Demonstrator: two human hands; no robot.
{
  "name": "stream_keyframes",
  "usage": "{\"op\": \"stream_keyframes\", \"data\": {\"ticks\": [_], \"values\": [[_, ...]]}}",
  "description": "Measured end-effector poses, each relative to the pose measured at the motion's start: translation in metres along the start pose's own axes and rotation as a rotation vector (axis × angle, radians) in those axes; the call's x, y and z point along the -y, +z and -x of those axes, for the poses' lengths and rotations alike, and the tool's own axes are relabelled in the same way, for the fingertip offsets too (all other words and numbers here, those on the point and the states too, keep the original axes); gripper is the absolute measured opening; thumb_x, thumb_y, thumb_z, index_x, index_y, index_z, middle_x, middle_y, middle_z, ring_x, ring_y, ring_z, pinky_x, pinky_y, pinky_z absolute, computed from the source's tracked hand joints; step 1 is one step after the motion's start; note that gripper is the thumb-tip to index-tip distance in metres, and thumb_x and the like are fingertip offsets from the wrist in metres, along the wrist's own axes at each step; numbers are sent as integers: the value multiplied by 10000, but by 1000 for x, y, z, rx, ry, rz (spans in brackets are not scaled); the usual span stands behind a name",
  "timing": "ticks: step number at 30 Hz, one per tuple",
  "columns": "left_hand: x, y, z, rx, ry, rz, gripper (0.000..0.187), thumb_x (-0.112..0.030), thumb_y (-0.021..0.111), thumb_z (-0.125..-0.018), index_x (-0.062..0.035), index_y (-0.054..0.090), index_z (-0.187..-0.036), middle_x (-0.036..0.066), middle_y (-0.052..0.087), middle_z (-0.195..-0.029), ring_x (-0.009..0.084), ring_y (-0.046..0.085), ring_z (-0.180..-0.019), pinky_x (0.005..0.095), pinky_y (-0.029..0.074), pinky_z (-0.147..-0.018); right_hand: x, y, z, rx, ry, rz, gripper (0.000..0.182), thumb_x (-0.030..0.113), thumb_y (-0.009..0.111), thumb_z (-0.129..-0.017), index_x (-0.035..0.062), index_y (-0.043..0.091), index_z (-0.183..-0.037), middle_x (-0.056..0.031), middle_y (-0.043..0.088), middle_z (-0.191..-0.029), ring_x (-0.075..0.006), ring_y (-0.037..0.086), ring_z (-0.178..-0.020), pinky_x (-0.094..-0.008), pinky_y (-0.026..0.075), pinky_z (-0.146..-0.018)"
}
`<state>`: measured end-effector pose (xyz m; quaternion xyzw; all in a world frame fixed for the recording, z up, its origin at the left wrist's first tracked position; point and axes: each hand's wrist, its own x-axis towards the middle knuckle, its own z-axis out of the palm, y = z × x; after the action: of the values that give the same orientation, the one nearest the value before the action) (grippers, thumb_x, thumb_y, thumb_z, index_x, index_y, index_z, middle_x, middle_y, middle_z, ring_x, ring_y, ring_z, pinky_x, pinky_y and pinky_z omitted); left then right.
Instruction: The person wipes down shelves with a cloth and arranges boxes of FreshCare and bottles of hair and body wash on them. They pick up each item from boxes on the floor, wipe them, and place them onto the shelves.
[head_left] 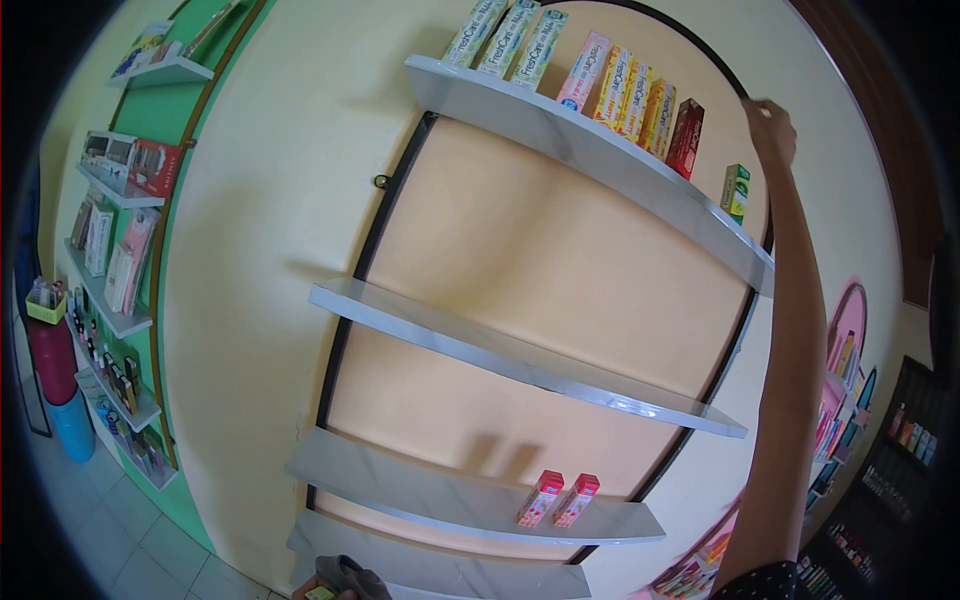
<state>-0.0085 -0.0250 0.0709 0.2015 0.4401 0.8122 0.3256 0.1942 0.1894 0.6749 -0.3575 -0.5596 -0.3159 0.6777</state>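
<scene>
My right hand [774, 132] is raised beside the dark curved frame [725, 65], above the right end of the top shelf [560, 120]. Its fingers are curled together, and whatever they may hold cannot be made out. Below it, a small green and yellow box [736, 193] stands on that shelf, apart from the hand. At the bottom edge, a sliver of my left hand [346, 595] shows with a bunched grey cloth [352, 577] in it. A small yellow-green item [319, 593] lies against that hand, mostly cut off by the view.
Several FreshCare boxes [582, 72] line the top shelf, with a dark red box [685, 138] at their right. Two pink-red boxes [541, 498] stand on a lower shelf [430, 490]. A middle shelf [500, 345] juts out between. Green-backed shelves [125, 190] hold goods at left.
</scene>
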Motion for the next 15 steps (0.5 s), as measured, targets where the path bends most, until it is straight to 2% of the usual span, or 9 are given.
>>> {"op": "stream_keyframes", "data": {"ticks": [2, 4, 6, 8, 9, 10, 12, 13, 15], "values": [[-12, 7, 4, 7, 4, 11, 114, -103, 626, -687, -65, 531, -738, -25, 469, -572, 61, 401, -453, 191, 329, -409, -58, 2, -17, 136, -84, -36, 406, 421, 501, -642, 141, 575, -926, -113, 516, -1024, -316, 482, -937, -382, 363, -812], [-11, 11, 5, 9, 14, 16, 108, -103, 623, -691, -67, 532, -738, -27, 473, -578, 60, 406, -460, 189, 330, -414, -75, -12, 2, 444, 165, -262, 519, 457, 498, -641, 136, 498, -1049, -94, 446, -1086, -325, 451, -942, -413, 346, -819], [-2, 10, 5, -58, -9, 57, 105, -102, 623, -693, -67, 537, -742, -31, 479, -586, 55, 415, -472, 187, 333, -422, -93, -22, 22, 737, 226, -661, 557, 407, 501, -698, 166, 357, -1180, -72, 376, -1125, -323, 422, -954, -411, 351, -812], [-3, 11, 3, -1, -18, 27, 133, -97, 630, -685, -60, 536, -773, -25, 488, -604, 59, 424, -482, 187, 343, -430, -93, -27, 38, 1023, 213, -851, 530, 285, 496, -761, 207, 264, -1231, -99, 375, -1124, -314, 423, -968, -381, 380, -799], [-4, 12, 3, 47, -28, -1, 166, -91, 638, -678, -53, 536, -804, -18, 496, -621, 62, 432, -492, 187, 353, -437, -86, -28, 48, 997, 254, -844, 538, 134, 523, -762, 187, 262, -1231, -123, 409, -1089, -258, 459, -946, -331, 412, -793], [-4, 14, 3, 51, -28, -6, 166, -91, 638, -678, -53, 536, -804, -18, 496, -621, 62, 432, -492, 187, 353, -437, -85, -27, 52, 993, 259, -844, 538, 134, 523, -762, 187, 262, -1231, -123, 409, -1089, -258, 459, -946, -331, 412, -793], [-3, 19, 5, 8, -40, 30, 298, -86, 664, -651, -31, 512, -901, 10, 513, -675, 79, 454, -522, 195, 381, -458, -84, -23, 58, 1011, 223, -895, 604, 102, 563, -735, 156, 232, -1238, -133, 448, -1046, -201, 499, -901, -295, 431, -791], [-3, 19, 6, 6, -40, 25, 298, -86, 664, -651, -31, 512, -901, 10, 513, -675, 79, 454, -522, 195, 381, -458, -82, -22, 59, 967, 213, -827, 637, 76, 581, -717, 135, 216, -1236, -115, 476, -1010, -162, 522, -860, -271, 439, -790], [-3, 18, 8, -12, -94, 51, 410, -84, 679, -633, -12, 476, -982, 40, 527, -731, 95, 474, -551, 204, 403, -472, -82, -17, 56, 982, 184, -805, 631, 97, 579, -724, 137, 213, -1236, -115, 472, -1008, -168, 499, -874, -284, 427, -784]]}}
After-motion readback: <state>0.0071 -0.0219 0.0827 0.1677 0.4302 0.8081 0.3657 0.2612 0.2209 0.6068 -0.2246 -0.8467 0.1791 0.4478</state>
